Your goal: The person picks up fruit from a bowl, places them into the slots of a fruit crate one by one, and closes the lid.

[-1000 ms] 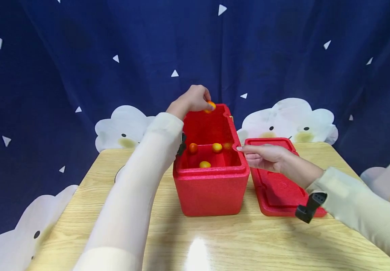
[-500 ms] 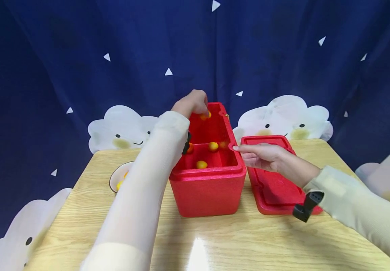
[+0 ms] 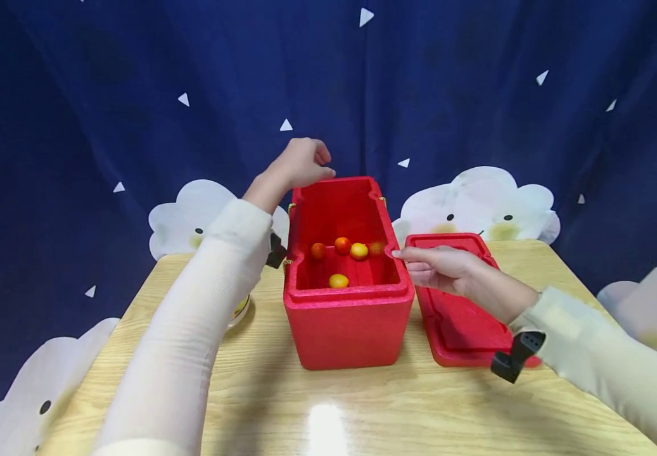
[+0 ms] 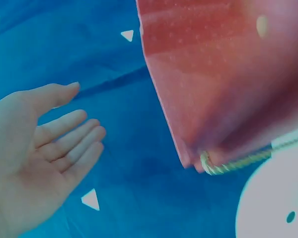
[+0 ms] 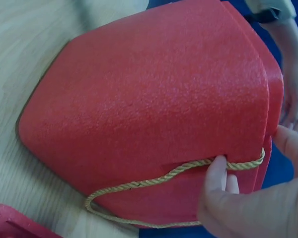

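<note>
My left hand (image 3: 305, 161) hovers over the far left corner of the red box (image 3: 348, 332), holding nothing. In the left wrist view the fingers (image 4: 72, 141) are loosely extended, apart from the box. Small round fruits lie on the box floor: a yellow one (image 3: 338, 280) near the front, another yellow one (image 3: 359, 251) farther back, and two orange-red ones, one at the left (image 3: 318, 251) and one in the middle (image 3: 343, 245). My right hand (image 3: 442, 266) grips the right wall, thumb at the rim notch and fingers against the outside by a rope handle (image 5: 154, 181).
A red lid (image 3: 465, 320) lies on the wooden table (image 3: 419, 411) right of the box. Left of the box, a white bowl (image 3: 239, 316) with something yellow in it is mostly hidden behind my left sleeve. A dark blue curtain (image 3: 237, 76) hangs behind the table.
My left hand lowered an orange fruit into the box and let go; it now lies among the others. The hand has risen and moved left. My right hand has stayed at the rim.
</note>
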Available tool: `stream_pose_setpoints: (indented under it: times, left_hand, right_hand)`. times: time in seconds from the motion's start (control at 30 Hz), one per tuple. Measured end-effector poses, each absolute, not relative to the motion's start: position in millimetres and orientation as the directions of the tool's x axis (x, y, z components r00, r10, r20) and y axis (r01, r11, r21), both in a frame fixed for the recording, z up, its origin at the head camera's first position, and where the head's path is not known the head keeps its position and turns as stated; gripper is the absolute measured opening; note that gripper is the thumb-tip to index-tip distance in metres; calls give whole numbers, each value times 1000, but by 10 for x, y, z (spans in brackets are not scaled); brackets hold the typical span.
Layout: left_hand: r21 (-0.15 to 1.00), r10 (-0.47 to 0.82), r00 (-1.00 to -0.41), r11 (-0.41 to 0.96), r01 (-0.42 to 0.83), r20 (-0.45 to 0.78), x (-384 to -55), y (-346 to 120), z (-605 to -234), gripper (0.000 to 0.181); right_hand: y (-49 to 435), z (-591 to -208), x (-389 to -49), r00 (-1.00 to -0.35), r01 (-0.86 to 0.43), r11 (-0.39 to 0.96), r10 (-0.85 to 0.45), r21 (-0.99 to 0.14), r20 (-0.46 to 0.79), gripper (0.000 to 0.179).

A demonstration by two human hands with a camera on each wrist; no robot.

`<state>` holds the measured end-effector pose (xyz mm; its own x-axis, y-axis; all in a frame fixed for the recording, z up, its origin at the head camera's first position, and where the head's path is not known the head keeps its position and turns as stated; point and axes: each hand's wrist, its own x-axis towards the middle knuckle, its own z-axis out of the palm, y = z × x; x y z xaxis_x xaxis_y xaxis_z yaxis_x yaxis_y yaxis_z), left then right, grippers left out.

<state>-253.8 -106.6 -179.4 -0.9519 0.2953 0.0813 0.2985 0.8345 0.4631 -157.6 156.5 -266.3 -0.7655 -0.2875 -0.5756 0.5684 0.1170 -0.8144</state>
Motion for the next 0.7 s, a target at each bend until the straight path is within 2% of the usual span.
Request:
stream_pose_setpoints:
  times: [0.07,0.13,0.3,0.37,0.57,0.7]
  left_hand:
    - [499,296,-945,803,325,138,-2463,-1191,-1856,36]
    - [527,288,-940,778,342,184,-2399,-1321,-1940,34]
    - [564,237,-940,754,338,245,-2244,-1668,-2212,33]
    - [579,218,-945,749,322,243,-2174,-1813,-2344,33]
    - [584,182,-962,766,270,205,-1994,-2194,-2725,30]
    - [582,164,-968,775,245,189,-1884,-2398,-2901,30]
  right_hand:
    - [1570,-2662,-1569,-770,569,114,-275,-815,-576,69]
    - [1568,-2656,-1561,-771,569,108,-274,-815,-574,61]
    - [1530,-2636,-1559,-766,567,79,-314,-820,-561,22]
    - [1507,-2628,-1561,-762,563,68,-343,-824,-549,15]
    - [1465,-2619,-1576,-755,561,86,-354,-823,-552,15]
    - [1454,-2625,-1583,-759,553,133,-327,-822,-563,28]
